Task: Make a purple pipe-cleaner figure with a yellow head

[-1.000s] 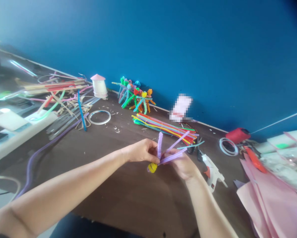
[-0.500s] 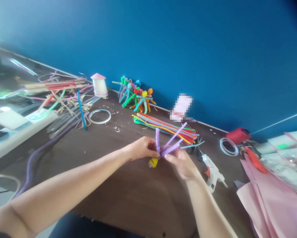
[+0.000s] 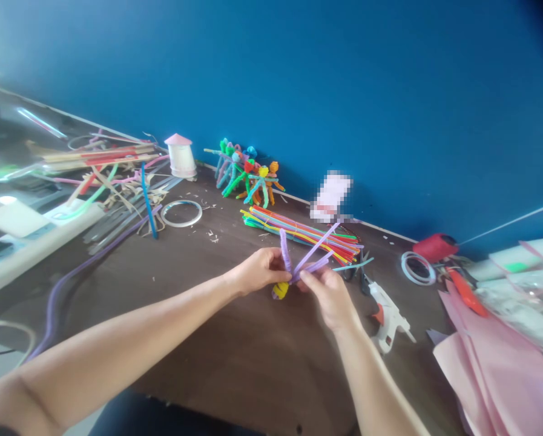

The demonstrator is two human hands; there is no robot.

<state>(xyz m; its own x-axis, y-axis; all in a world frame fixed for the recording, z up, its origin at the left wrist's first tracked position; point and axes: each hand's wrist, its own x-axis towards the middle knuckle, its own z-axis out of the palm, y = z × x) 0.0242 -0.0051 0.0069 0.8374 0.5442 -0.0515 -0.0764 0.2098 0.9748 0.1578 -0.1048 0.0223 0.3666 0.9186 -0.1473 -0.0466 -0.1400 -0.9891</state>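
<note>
Between my hands, above the dark table, is a pipe cleaner figure (image 3: pixel 280 290) with a yellow head and purple limbs. Its head points down toward me. My left hand (image 3: pixel 263 269) is closed, pinching the figure just above the head, beside an upright, thickly wound purple limb (image 3: pixel 285 251). My right hand (image 3: pixel 330 293) is closed too, with thumb and fingers pressed on the loose purple pipe cleaners (image 3: pixel 317 247) that fan up to the right. The fingertips of both hands nearly meet. Behind them lies a bundle of coloured pipe cleaners (image 3: pixel 293 229).
Several finished pipe cleaner figures (image 3: pixel 248 175) stand by the blue wall, right of a white cup with a pink roof (image 3: pixel 181 158). A white glue gun (image 3: pixel 391 318), scissors (image 3: pixel 365 280) and pink sheets (image 3: pixel 489 357) lie rightward. Tape rings (image 3: pixel 181 214) and craft sticks (image 3: pixel 103 156) are leftward.
My right thumb has moved slightly left and up, closing on the base of the purple pipe cleaners. The wound limb now leans more to the left, and the yellow head has risen a little.
</note>
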